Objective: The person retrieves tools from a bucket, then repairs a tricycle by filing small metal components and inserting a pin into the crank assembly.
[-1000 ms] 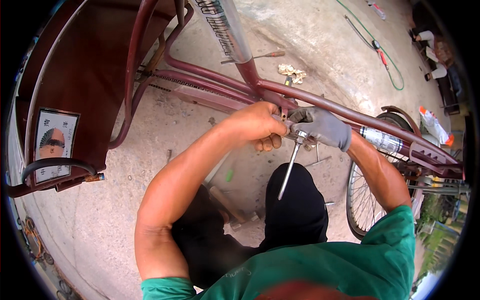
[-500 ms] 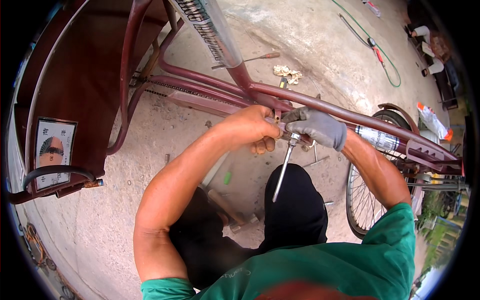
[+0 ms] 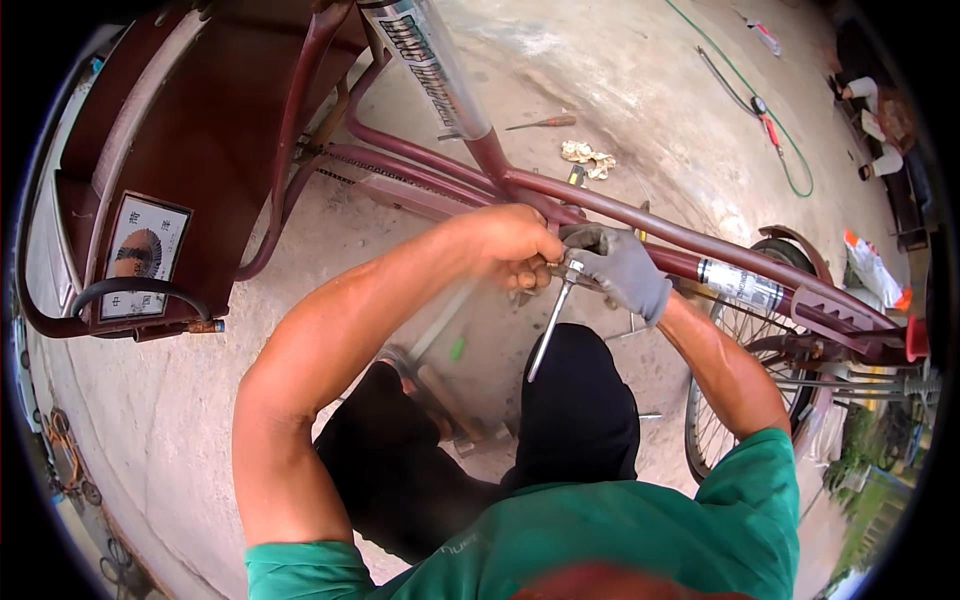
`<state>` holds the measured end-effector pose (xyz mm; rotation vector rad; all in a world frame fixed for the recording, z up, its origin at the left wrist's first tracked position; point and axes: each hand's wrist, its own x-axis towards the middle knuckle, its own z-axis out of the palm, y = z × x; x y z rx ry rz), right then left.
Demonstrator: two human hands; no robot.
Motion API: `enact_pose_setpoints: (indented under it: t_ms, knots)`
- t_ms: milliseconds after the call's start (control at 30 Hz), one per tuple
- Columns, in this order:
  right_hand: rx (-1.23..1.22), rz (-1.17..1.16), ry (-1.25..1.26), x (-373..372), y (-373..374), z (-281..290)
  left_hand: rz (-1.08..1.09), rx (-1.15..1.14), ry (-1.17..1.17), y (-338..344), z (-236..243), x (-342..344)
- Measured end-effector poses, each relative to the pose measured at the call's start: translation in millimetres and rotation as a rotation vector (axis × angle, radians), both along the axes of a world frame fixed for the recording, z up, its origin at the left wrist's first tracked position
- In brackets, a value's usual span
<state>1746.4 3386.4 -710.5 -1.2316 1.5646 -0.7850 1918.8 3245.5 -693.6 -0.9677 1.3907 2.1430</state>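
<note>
Silver wrench [image 3: 552, 325] may drop if your right hand [image 3: 622, 266], grasping its head, slackens; your left hand [image 3: 508, 240] has an unclear grip.

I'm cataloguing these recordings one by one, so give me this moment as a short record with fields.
Tool: metal wrench, handle slanting down-left in the picture
Left hand: bare, fingers curled; grip unclear
Right hand: grey-gloved, at the wrench's head; grip partly hidden
Work: dark red frame
Floor: screwdriver, crumpled pale wad
</note>
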Motion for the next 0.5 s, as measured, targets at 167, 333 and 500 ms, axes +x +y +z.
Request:
enact_pose_setpoints:
  t_ms: [167,333,500]
  knots:
    - [0.039,-0.038,0.069,-5.3,3.3,-6.3,0.094,0.09,0.054,2.4,-10.5,1.0]
    - [0.178,0.014,0.084,-2.8,-0.8,28.0,0.094,0.105,0.075,2.3,-8.7,2.9]
    - [0.264,0.171,0.18,-12.0,-7.5,25.9,0.119,0.081,0.095,4.0,-2.6,1.4]
